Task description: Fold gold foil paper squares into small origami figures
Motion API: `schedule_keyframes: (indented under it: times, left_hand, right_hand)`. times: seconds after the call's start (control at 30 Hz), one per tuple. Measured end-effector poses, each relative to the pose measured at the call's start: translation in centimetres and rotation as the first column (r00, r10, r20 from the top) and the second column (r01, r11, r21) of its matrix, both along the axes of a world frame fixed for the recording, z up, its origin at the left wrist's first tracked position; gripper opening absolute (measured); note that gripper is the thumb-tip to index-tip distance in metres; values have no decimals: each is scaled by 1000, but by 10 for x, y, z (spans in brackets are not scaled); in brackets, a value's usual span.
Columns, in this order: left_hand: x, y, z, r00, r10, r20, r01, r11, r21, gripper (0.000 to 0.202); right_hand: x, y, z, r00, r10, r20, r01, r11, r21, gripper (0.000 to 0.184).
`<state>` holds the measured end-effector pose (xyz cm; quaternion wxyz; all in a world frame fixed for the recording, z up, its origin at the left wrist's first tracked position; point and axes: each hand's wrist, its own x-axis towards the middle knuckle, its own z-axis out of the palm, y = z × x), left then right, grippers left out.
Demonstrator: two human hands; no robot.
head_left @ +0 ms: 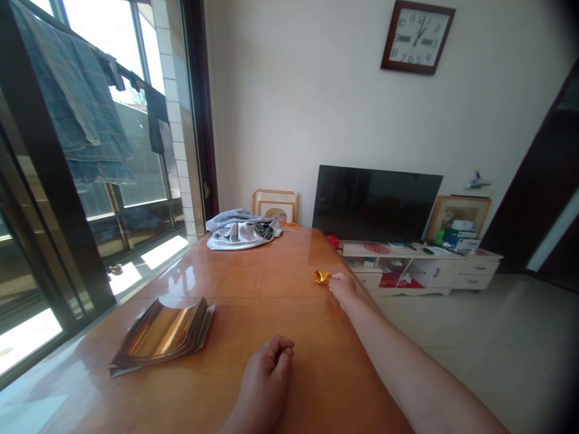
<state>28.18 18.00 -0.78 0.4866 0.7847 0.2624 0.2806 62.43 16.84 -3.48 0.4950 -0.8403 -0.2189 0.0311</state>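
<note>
The crumpled gold foil piece (321,277) is toward the far right of the desk (235,337), near its right edge; whether it rests on the wood or sits just above is hard to tell. The right hand (344,289), arm stretched forward, appears to have its grip pinched on the piece's near side with the fingertips. Such thin, folded foil probably dents easily, so a light pinch at the margin, with the wrist steady and the piece well inside the desk edge, should serve best. Nearer the body, the left hand (269,377) is curled in on itself, with nothing visible in its grip. To its left lies a curved stack of gold sheets (165,331), untouched. Beyond, a pale cloth bundle (239,235) lies at the desk's far end.
</note>
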Motion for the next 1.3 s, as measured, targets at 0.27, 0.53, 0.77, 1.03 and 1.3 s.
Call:
schedule_keyframes:
  times: [0.27, 0.53, 0.77, 1.03, 1.3]
  left_hand:
    - [0, 0, 2, 1000, -4, 0, 4, 1000, 17, 21]
    - [0, -1, 4, 1000, -2, 8, 2, 1000, 11, 21]
    - [0, 1, 5, 1000, 22, 6, -22, 1000, 3, 23]
    - [0, 5, 0, 999, 15, 46, -13, 999, -41, 21]
    - [-12, 11, 12, 984, 69, 162, -54, 994, -99, 23]
  right_hand:
    - [-6, 3, 11, 992, 65, -111, -63, 998, 23, 36]
    - [-19, -14, 14, 984, 28, -176, -13, 996, 85, 34]
    - [-39, -32, 19, 968, 38, -248, -7, 992, 124, 34]
    - [-93, -71, 29, 940, 115, -321, -35, 969, 245, 24]
    - [-176, -113, 44, 881, 287, -376, -140, 918, 371, 34]
